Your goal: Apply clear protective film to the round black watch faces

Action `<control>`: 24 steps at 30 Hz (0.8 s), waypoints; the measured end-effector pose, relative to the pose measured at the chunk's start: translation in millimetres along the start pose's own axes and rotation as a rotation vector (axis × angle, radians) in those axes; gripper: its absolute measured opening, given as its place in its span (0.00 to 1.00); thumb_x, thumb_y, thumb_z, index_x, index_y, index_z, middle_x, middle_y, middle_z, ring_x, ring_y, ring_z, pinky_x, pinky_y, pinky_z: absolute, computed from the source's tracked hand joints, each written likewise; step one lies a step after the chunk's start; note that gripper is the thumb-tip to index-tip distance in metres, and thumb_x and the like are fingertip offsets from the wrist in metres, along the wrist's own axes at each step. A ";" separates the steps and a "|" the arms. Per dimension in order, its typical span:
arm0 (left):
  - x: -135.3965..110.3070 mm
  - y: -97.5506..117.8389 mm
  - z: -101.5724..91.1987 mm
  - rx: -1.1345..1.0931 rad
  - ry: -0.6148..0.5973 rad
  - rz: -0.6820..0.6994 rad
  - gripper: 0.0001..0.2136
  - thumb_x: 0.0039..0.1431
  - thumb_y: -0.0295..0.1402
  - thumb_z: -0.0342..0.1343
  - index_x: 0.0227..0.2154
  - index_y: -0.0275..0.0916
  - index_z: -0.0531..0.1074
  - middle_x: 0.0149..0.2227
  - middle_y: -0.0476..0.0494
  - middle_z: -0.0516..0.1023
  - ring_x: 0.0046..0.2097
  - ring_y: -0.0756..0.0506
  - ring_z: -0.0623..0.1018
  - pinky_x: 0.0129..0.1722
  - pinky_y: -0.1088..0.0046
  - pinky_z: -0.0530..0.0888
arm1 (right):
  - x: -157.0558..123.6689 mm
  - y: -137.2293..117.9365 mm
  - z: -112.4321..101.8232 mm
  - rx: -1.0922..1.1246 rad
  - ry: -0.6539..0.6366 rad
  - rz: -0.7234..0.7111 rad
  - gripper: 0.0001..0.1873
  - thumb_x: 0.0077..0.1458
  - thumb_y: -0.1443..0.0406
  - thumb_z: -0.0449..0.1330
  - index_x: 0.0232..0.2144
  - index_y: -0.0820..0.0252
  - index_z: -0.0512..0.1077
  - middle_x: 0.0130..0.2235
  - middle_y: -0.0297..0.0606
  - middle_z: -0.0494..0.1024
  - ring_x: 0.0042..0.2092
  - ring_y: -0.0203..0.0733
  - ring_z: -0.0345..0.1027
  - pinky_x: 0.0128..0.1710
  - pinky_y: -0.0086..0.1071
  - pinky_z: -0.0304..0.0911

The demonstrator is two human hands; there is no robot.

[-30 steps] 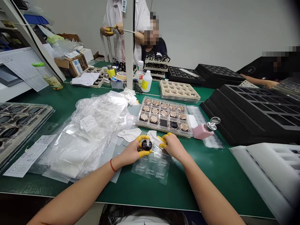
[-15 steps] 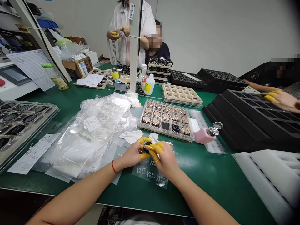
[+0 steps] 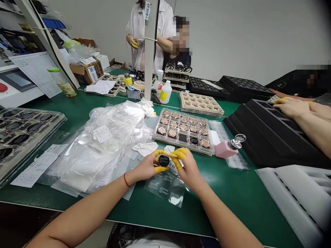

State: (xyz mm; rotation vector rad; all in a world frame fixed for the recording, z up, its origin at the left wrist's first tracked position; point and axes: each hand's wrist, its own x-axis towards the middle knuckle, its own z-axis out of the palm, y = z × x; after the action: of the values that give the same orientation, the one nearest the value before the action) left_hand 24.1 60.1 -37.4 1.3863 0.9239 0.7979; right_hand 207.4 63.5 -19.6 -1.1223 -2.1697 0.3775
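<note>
My left hand (image 3: 148, 166), in yellow finger cots, grips a round black watch piece (image 3: 163, 161) by its edge. White printed lines show on its face, which is turned towards me. Beside its upper right edge, my right hand (image 3: 188, 166) has its yellow-tipped fingers pinched together; what they hold, if anything, is too small to make out. Under both hands lies a clear sheet of printed round labels (image 3: 165, 184). Beyond them a clear plastic tray (image 3: 158, 135) carries rose-gold watch pieces, one black disc (image 3: 193, 141) and a vacant dark pocket (image 3: 182, 137).
Left of my hands spreads a heap of clear plastic bags (image 3: 103, 151). A pink pump bottle (image 3: 224, 150) stands right of the tray, near stacked black foam trays (image 3: 248, 134). White foam (image 3: 289, 193) lies at the right edge. Co-workers' hands (image 3: 294, 108) rest on the black trays.
The watch piece has turned so its printed face shows. My right hand has shifted slightly right, away from it. The co-worker's hand at right has reached further over the black trays.
</note>
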 end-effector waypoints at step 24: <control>0.8 -3.0 -3.9 0.010 0.074 -0.078 0.24 0.47 0.36 0.61 0.48 0.43 0.62 0.29 0.50 0.72 0.30 0.49 0.71 0.29 0.74 0.67 | 1.9 41.7 0.0 -0.553 -0.362 0.358 0.14 0.48 0.76 0.53 0.38 0.63 0.67 0.39 0.50 0.69 0.42 0.51 0.65 0.32 0.35 0.59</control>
State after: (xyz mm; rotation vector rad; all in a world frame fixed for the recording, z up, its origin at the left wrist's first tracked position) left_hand 20.8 62.4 -40.3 1.3283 1.0342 0.7913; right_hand 232.3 89.7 -40.5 -1.8847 -2.4639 0.1356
